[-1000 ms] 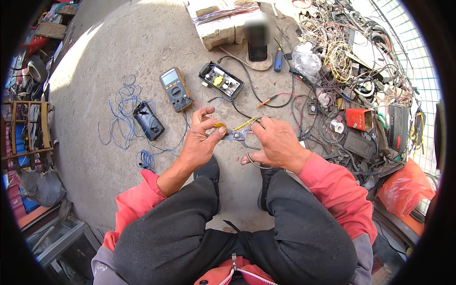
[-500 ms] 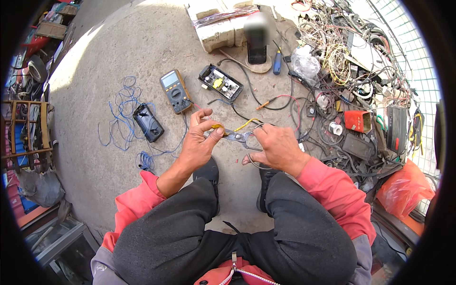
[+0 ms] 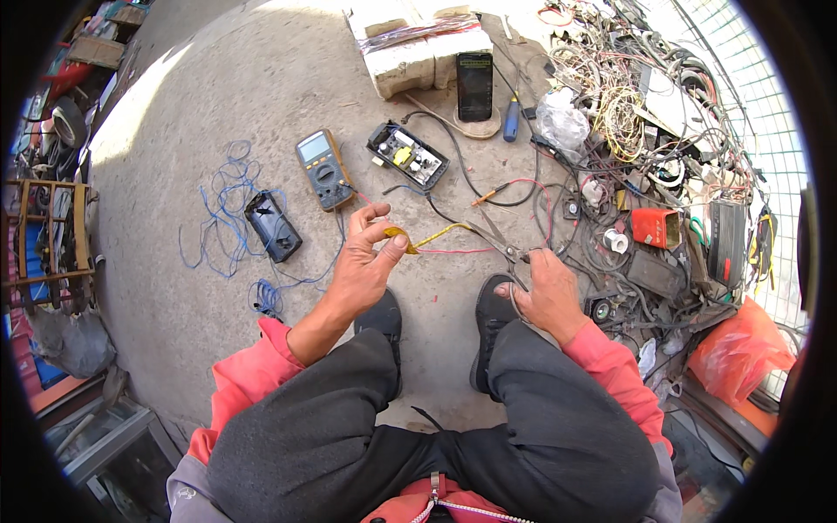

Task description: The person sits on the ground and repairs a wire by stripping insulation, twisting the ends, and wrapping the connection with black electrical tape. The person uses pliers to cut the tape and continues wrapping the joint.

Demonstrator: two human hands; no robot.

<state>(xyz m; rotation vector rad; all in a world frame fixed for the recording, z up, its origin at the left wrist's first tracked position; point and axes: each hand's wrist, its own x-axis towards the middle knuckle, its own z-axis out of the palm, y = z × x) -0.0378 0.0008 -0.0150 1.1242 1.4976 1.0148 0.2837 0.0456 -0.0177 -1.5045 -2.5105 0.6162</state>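
Observation:
My left hand (image 3: 370, 248) is closed, thumb and forefinger pinching a curled yellow strip (image 3: 411, 241) that looks like tape. A yellow-covered stretch of cable (image 3: 445, 233) runs from beside these fingers to a black cord. Farther right, my right hand (image 3: 549, 288) grips metal scissors (image 3: 513, 254), fingers partly hidden round the handles. The blades point up and left, spread apart, close to the cord. A thin red wire (image 3: 458, 252) passes between the hands. Beyond them lies an opened black case with a circuit board (image 3: 408, 156).
A multimeter (image 3: 322, 170), an empty black case half (image 3: 272, 227) and tangled blue wire (image 3: 218, 248) lie left. A phone (image 3: 475, 87) leans on a white block (image 3: 418, 57) beside a blue-handled screwdriver (image 3: 510, 120). Heaped cables (image 3: 623, 122) and an orange bag (image 3: 741, 349) are right.
My right hand has drawn the scissors away from the left fingers, to the right and slightly down. My left hand stays nearly in place, still pinching the yellow strip.

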